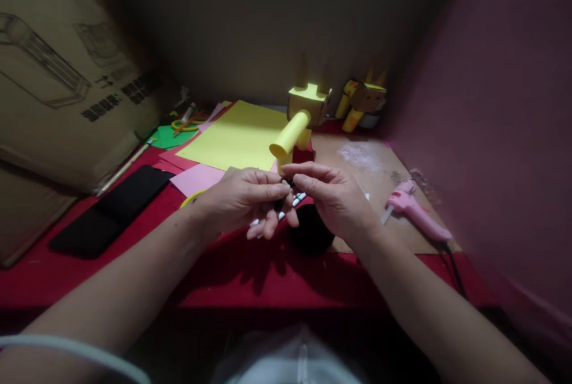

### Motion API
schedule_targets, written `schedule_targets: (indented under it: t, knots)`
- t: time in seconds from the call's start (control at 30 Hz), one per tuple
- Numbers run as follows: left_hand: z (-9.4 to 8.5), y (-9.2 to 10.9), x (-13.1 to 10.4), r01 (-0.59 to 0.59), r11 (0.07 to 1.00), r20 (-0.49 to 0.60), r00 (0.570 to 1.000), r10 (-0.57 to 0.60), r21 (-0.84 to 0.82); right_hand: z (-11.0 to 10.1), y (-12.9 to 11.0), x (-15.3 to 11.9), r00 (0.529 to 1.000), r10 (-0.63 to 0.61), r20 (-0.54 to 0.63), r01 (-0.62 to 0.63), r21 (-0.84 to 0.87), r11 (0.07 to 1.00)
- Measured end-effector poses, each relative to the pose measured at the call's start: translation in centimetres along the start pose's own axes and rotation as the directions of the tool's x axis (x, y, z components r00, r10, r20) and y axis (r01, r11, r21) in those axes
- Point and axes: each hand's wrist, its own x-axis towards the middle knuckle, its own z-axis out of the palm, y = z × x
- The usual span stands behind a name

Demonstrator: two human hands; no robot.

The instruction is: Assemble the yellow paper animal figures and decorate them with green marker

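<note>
My left hand [257, 196] is closed in a pinch on a small black piece [282, 196], largely covered by the fingers. From the other side my right hand [333, 196] meets it, thumb and forefinger closed at the piece's edge. Its exact kind cannot be made out. Just beneath the fingers show thin white sticks or pens [298, 199], partly hidden. Below my right hand is a round black object [310, 235]. Behind both hands stands a yellow paper tube [290, 134] joined to a cardboard box figure [308, 101] with upright points on top.
Yellow paper [232, 134], pink paper [196, 179] and green paper [172, 137] lie left of centre. A black phone-like slab [111, 208] is at left. A pink glue gun [415, 211] rests on a brown board [370, 164]. Another cardboard figure [364, 101] stands behind; a carton [67, 62] borders the left.
</note>
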Motion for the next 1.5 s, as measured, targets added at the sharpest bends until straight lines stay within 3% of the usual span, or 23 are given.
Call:
schedule_targets:
  t: [0.13, 0.3, 0.67, 1.07, 1.27, 1.5]
  knots:
    - [0.1, 0.1, -0.1, -0.002, 1.0, -0.005, 1.0, 0.002, 0.002, 0.2, -0.1, 0.0, 0.999, 0.037, 0.039, -0.037, 0.015, 0.999]
    - [0.0, 0.0, 0.0, -0.023, 1.0, 0.012, 1.0, 0.023, -0.013, 0.5, -0.2, 0.0, 0.999, 0.007, -0.031, -0.007, 0.016, 1.0]
    - [-0.1, -0.1, -0.1, -0.039, 0.999, 0.012, 0.999, 0.039, 0.037, 0.3, -0.3, 0.0, 0.998, 0.059, 0.005, -0.059, 0.014, 0.998]
    - [-0.3, 0.4, -0.4, -0.059, 0.995, 0.006, 0.998, 0.059, 0.081, 0.4, -0.3, 0.1, 1.0, 0.021, -0.008, -0.021, -0.011, 1.0]
    - [-0.6, 1.7, -1.5, -0.037, 0.961, -0.108, 0.992, 0.069, 0.273, 0.1, -0.2, 0.1, 0.999, 0.003, -0.046, -0.004, -0.028, 1.0]
    - [-1.1, 2.5, -2.4, -0.067, 0.917, -0.237, 0.956, 0.171, 0.392, -0.1, 0.0, 0.0, 0.996, 0.006, -0.091, -0.01, -0.05, 0.999]
